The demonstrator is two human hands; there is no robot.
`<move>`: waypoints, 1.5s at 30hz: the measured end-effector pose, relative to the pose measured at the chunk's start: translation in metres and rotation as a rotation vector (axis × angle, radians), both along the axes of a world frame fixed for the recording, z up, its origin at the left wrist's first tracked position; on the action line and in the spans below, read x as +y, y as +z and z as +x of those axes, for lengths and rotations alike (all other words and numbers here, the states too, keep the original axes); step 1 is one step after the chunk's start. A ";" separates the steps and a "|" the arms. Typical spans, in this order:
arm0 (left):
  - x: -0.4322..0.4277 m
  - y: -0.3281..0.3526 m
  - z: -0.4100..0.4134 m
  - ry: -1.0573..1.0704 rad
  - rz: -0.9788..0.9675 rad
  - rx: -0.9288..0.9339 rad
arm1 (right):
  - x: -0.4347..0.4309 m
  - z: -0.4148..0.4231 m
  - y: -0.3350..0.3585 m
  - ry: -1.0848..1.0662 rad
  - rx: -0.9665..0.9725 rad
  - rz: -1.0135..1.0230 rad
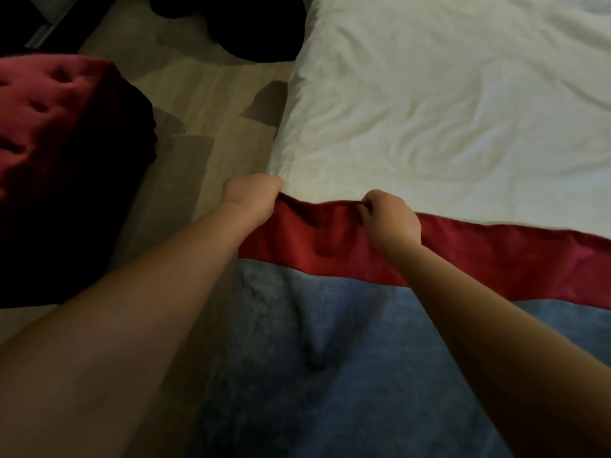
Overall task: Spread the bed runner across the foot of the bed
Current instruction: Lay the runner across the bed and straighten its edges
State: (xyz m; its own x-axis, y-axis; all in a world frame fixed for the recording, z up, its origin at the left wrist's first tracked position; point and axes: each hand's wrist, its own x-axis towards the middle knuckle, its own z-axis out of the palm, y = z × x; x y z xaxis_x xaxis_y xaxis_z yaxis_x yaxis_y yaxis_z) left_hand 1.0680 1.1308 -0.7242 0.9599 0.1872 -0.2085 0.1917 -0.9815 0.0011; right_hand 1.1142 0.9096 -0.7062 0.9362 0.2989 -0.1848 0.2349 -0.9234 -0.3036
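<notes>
The bed runner [324, 242] is lying across the white bed [429, 110], with its red band at the far edge and blue cloth nearer. The left hand [253, 196] is gripping the band's corner at the bed's side, and the right hand [390, 219] is pinching the same edge just along. The cloth is puckering between them, so it is probably soft, limp and light. It is best held by the hem with the hands spaced apart.

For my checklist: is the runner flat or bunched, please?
Bunched here: the bed runner wrinkles between the left hand and right hand.
</notes>
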 end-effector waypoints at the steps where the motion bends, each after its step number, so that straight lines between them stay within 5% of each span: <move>1: 0.010 -0.001 0.001 0.040 0.008 0.013 | 0.003 0.003 0.001 -0.011 -0.004 -0.003; 10: 0.022 -0.001 0.015 0.114 -0.077 -0.053 | 0.022 0.018 -0.003 -0.051 -0.042 -0.069; 17: -0.017 -0.005 0.033 -0.061 -0.312 -0.060 | -0.029 0.030 -0.007 -0.073 -0.059 -0.247; 29: -0.047 0.005 0.062 0.004 -0.003 -0.060 | -0.063 0.063 -0.014 -0.111 0.018 0.001; 37: -0.130 0.015 0.078 -0.170 -0.209 -0.068 | -0.172 0.081 -0.007 0.130 -0.048 -0.310; 45: -0.193 0.007 0.107 -0.075 -0.184 -0.066 | -0.238 0.115 -0.017 0.040 -0.047 -0.231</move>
State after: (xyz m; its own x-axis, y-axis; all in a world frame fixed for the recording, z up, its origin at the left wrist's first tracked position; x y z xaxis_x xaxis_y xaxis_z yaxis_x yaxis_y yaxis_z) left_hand 1.1749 0.9377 -0.7171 0.9825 0.0795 -0.1682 0.1117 -0.9751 0.1915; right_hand 1.2296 0.6717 -0.7236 0.9335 0.2910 -0.2094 0.2818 -0.9567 -0.0731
